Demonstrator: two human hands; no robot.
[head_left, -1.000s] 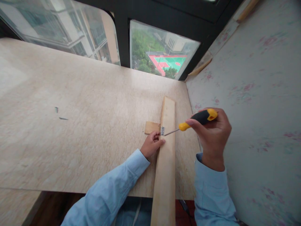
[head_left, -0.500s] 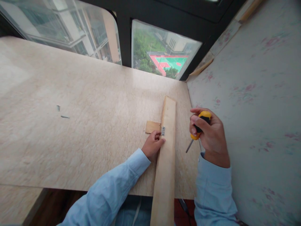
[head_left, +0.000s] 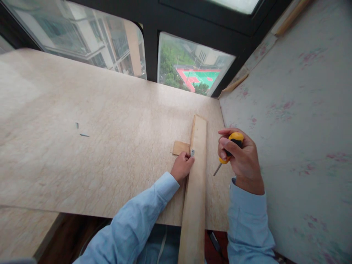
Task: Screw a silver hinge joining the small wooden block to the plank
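A long wooden board [head_left: 195, 198] runs away from me and overhangs the near edge of the counter. On its left edge sits a small metal hinge [head_left: 193, 152]. My left hand [head_left: 182, 167] pinches the hinge between thumb and fingers, the thumb covering its lower part. Just beyond those fingers, a small flat wooden block [head_left: 180, 147] lies against the board's left side. To the right of the board, my right hand [head_left: 244, 167] is wrapped around a yellow and black screwdriver [head_left: 233, 143]. Its shaft points down and left, apart from the board.
Two small screws or nails [head_left: 84, 135] lie on the marbled counter [head_left: 110, 161] at the left. A floral-papered wall [head_left: 299, 146] rises close to my right arm. The dark window frame [head_left: 189, 18] bounds the counter's far side.
My left thumb has moved up onto the hinge and now hides its lower part. The view has shifted a little. My right hand still holds the screwdriver, slightly closer to the board.
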